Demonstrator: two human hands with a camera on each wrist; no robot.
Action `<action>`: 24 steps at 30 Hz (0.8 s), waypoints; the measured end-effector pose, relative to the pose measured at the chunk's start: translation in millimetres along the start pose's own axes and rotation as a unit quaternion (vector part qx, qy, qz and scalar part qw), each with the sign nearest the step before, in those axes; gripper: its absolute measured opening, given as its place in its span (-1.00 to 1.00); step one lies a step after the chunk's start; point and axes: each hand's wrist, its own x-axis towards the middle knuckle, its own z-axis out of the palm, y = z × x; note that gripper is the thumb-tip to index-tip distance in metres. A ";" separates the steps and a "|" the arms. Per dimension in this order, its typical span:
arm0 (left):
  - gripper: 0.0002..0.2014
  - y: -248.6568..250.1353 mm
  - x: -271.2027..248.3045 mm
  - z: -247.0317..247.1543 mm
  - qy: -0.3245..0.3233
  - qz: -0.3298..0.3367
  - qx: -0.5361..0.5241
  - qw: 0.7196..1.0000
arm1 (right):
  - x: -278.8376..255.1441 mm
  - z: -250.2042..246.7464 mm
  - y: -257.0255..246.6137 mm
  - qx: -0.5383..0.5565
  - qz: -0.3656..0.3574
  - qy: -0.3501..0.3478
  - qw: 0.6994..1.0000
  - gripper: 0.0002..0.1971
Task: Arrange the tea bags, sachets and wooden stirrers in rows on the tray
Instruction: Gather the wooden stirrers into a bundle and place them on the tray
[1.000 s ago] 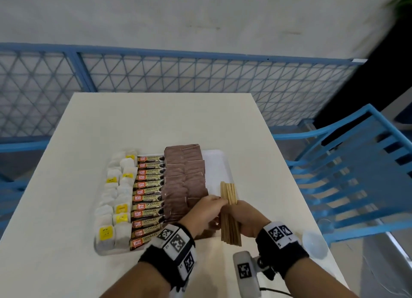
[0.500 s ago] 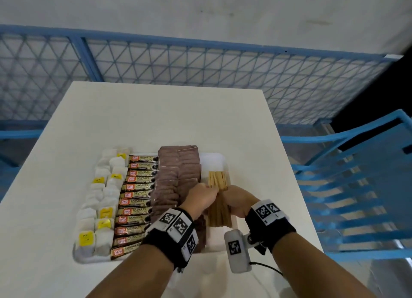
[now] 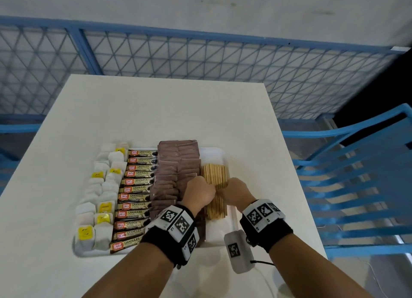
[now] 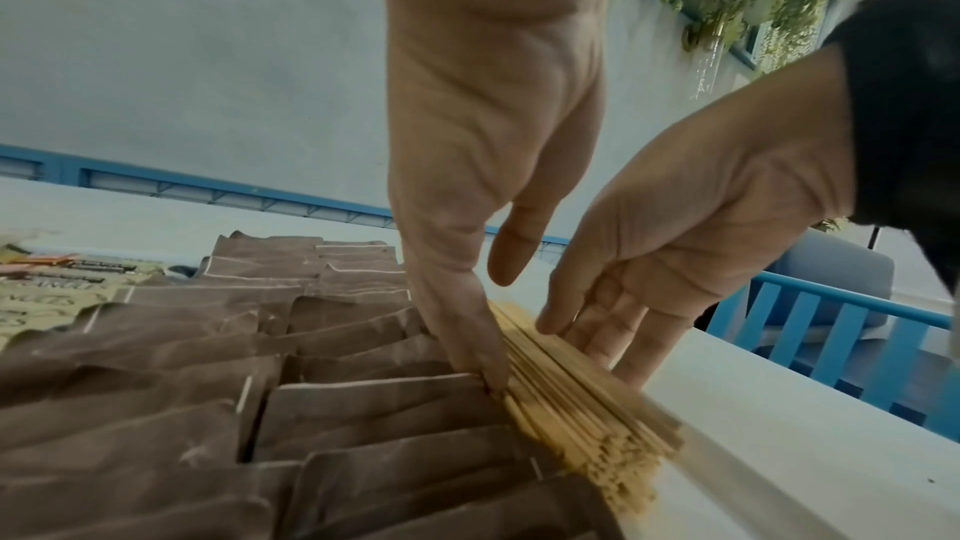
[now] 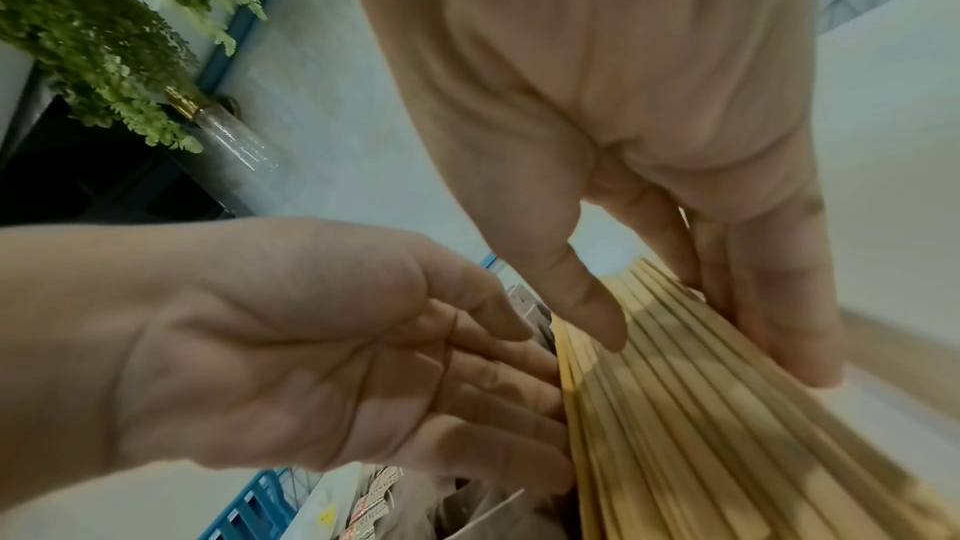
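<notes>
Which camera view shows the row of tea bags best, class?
The head view: the tea bags run down the tray's left edge. Neither wrist view shows them; those show mainly the wooden stirrers and brown sachets.

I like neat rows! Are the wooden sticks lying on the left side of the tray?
No, the wooden stirrers lie along the tray's right side.

Tray (image 3: 231, 222) on table (image 3: 156, 110), near edge. In tray, left to right: tea bags (image 3: 100, 199), sachets (image 3: 136, 197), flat packets (image 3: 176, 170), wooden stirrers (image 3: 215, 175). Chair (image 3: 361, 186) right of table; railing (image 3: 200, 59) beyond far edge.
</notes>
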 end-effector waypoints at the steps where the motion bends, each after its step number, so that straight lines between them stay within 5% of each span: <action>1: -0.66 -0.2 -0.7 0.3 0.000 0.000 -0.001 1.000 | -1.0 -0.1 0.2 -0.017 0.004 0.003 1.000 -0.63; 6: -0.77 1.3 -7.5 0.3 -0.003 0.009 0.017 1.000 | -13.8 -2.8 -1.5 -0.062 0.002 0.029 0.998 -0.61; 9: -0.78 3.1 -16.7 -4.1 -0.005 0.036 0.026 0.999 | -20.9 -2.8 0.8 -0.024 0.013 0.057 0.998 -0.82; 12: -0.72 -5.1 -32.5 -16.8 0.029 0.099 0.014 0.995 | -29.8 2.9 8.0 0.001 0.018 0.092 0.996 -0.66; 17: -0.77 -67.2 -62.9 -53.3 0.235 0.204 -0.029 0.950 | -53.6 14.5 24.4 -0.009 -0.031 0.093 0.995 -0.55; 20: -0.83 -129.6 -74.5 -75.8 0.343 0.168 0.010 0.924 | -62.8 31.1 37.0 0.000 -0.061 0.094 0.994 -0.36; 21: -0.78 -149.6 -78.7 -82.0 0.357 0.150 0.036 0.921 | -65.6 37.2 40.9 0.001 -0.073 0.089 0.993 -0.26; 24: -0.22 -203.1 -94.3 -92.5 0.358 0.090 0.085 0.926 | -75.8 50.4 49.2 0.025 -0.078 0.069 0.994 0.03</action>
